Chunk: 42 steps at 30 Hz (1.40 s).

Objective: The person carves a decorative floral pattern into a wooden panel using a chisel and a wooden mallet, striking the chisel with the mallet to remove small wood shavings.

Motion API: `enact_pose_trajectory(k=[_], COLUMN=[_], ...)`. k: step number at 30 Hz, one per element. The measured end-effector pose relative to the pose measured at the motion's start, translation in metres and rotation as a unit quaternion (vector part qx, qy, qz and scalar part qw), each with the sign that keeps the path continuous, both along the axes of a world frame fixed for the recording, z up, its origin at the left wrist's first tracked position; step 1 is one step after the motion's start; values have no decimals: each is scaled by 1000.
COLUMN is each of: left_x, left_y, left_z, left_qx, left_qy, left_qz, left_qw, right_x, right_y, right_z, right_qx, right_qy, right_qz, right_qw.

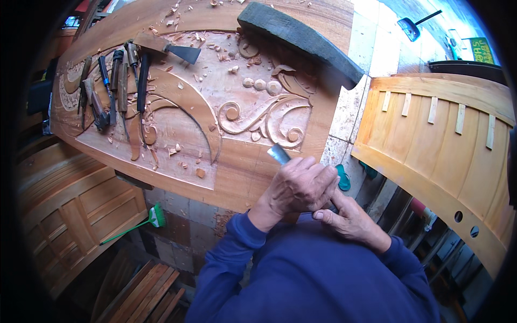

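My left hand (299,185) grips a chisel (279,153) near its steel blade, whose tip points up and left over the plain lower edge of a carved wooden panel (250,175). My right hand (347,218) is closed round the tool's rear part, mostly hidden, close to my body. Just beyond the blade, the panel carries raised scrollwork (234,113) and round bosses (260,85) among wood chips. Several carving tools (116,86) lie on the panel's left, with a wide scraper (183,53) above them.
A long grey stone block (296,40) rests on the panel's top right. A pale wooden door (420,140) stands at the right, with green slippers (343,177) on the floor beside it. At lower left are another door (81,215), a green broom (156,215) and wooden planks (140,293).
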State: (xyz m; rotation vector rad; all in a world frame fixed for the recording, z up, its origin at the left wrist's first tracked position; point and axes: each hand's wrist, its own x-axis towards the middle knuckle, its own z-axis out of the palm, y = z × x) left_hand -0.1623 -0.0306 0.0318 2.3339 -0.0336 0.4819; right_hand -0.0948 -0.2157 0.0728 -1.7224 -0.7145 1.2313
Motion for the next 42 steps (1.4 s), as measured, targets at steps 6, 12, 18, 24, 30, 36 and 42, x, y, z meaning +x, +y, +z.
enact_pose_trajectory(k=[6,12,18,24,30,36,42], left_x=[13,15,15,10,14,7,13], left_y=[10,24,31,30,49,62,50], left_z=[-25,-25,-31,-26,-36,-34,-21], left_qx=[-92,-137,-165,-211,-206,-240,-172], left_qy=[-6,28,28,17,23,10,-109], left_qz=[-21,-68,-79,-79,-80,-103,-152], left_qw=[996,988,983,974,975,965,967], right_x=[4,6,-40,-50,-75,-75,-63], right_y=[4,31,27,40,64,78,69], right_z=[2,29,-15,0,-23,-16,-46], right_qx=[-116,-133,-33,-76,8,-56,188], right_qy=[165,197,32,90,-8,35,-25], right_qz=[-101,-146,-170,-218,-280,-275,-418], right_qw=[974,960,984,969,960,959,889])
